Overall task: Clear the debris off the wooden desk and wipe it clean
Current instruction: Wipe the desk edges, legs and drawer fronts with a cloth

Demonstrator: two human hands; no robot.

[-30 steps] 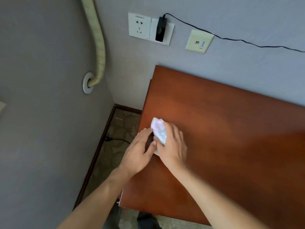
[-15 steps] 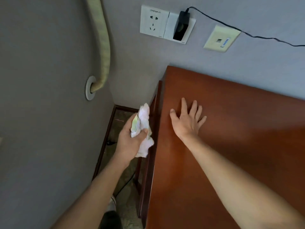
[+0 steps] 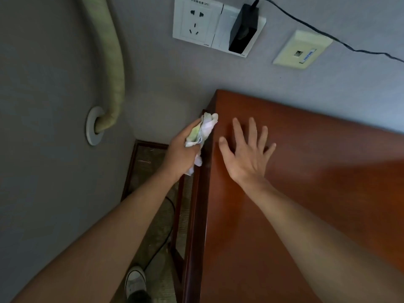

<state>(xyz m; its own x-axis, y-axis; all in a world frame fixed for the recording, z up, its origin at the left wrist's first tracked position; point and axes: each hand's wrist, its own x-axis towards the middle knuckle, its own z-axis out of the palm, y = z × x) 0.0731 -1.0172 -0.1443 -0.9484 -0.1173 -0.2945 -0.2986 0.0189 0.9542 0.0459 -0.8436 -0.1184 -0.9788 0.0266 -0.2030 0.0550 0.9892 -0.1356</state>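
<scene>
Crumpled wad held at the worktop's left edge

Head view: the left hand [image 3: 181,154] grasps a crumpled white wad [image 3: 202,133], its grip just beside the edge of the worktop [image 3: 317,193]. Right of that grip, the right hand [image 3: 247,154] lies released, fingers spread flat on the wood.

Wooden desk [image 3: 306,193]: reddish-brown, glossy top, pushed against the grey wall, left edge running from the far corner down toward the viewer. Crumpled cloth [image 3: 204,130]: white with a pale green part, bunched into a wad, held off the desk's left side, just beside the top edge near the far left corner. Upper end of the wad at the level of the desk top, lower end hanging below it.
</scene>
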